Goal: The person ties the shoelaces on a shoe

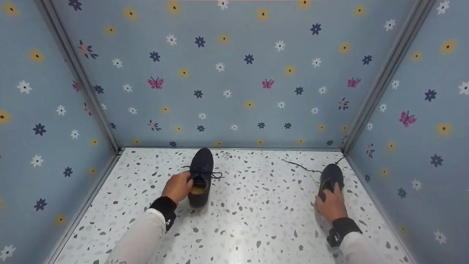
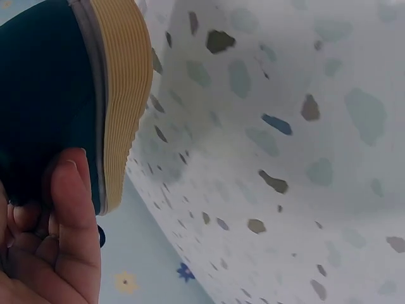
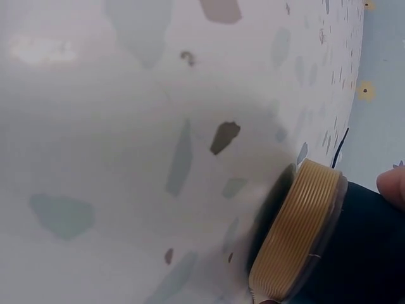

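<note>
A dark navy lace-up shoe point(image 1: 202, 160) points toe-first at the back wall, its lace tied in a bow with a loop out to the right. My left hand point(image 1: 178, 187) grips this shoe by the left side of its opening; in the left wrist view the thumb point(image 2: 71, 190) presses on the dark upper, above a ribbed tan sole point(image 2: 123, 95). Far to the right, my right hand point(image 1: 332, 204) holds the matching shoe point(image 1: 331, 173) near its opening. That shoe's lace point(image 1: 301, 166) is undone and trails out to both sides. The right wrist view shows its ribbed sole point(image 3: 297, 231).
Both shoes are over a white speckled surface point(image 1: 256, 205). Blue flowered panels enclose it: a back wall point(image 1: 234, 80), a left wall point(image 1: 47, 146) and a right wall point(image 1: 421, 154), joined by grey metal corner strips point(image 1: 381, 73). The right shoe is close to the right wall.
</note>
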`<state>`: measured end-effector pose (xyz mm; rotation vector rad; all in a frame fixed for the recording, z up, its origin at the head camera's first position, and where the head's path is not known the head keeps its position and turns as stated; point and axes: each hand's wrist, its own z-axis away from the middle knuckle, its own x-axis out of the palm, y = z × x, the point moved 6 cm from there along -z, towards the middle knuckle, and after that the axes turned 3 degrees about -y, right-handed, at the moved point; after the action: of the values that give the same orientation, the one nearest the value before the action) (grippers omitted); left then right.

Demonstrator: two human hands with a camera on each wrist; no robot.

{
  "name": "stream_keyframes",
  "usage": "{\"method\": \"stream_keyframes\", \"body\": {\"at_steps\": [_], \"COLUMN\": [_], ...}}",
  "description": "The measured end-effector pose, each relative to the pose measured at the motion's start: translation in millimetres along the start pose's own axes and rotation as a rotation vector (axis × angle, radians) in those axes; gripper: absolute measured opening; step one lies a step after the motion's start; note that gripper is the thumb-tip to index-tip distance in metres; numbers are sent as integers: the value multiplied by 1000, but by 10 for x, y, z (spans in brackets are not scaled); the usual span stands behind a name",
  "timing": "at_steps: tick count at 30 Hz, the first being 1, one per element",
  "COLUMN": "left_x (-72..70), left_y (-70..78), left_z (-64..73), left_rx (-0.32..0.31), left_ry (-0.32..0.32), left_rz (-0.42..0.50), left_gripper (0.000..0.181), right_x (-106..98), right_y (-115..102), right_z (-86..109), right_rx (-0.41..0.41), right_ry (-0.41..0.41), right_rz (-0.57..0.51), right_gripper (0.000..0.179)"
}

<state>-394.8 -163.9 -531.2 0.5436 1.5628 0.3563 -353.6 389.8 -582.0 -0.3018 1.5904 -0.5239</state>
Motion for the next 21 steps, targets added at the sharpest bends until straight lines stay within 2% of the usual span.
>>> {"method": "stream_keyframes", "body": {"at_steps": [5,11,15,21], "left_x": [-10,7,13,2], "left_y": [-193,-401,-512,-614], "left_z": [-22,-42,-58,-63], "left_rx": [-47,-108,-119,-125], "left_ry": [-6,-32,-21,6], "left_rz": [5,25,28,33], "left_gripper": [12,22,24,15], "right_x": [-4,15,14,-4], "right_y": [11,27,23,3], "right_z": [-6,-12,-5,2], "right_rx": [-18,-8,8,22], "right_ry": [-3,-30,-53,-79], "right_rz": [-1,9,11,4], "right_gripper": [52,54,57,60]}}
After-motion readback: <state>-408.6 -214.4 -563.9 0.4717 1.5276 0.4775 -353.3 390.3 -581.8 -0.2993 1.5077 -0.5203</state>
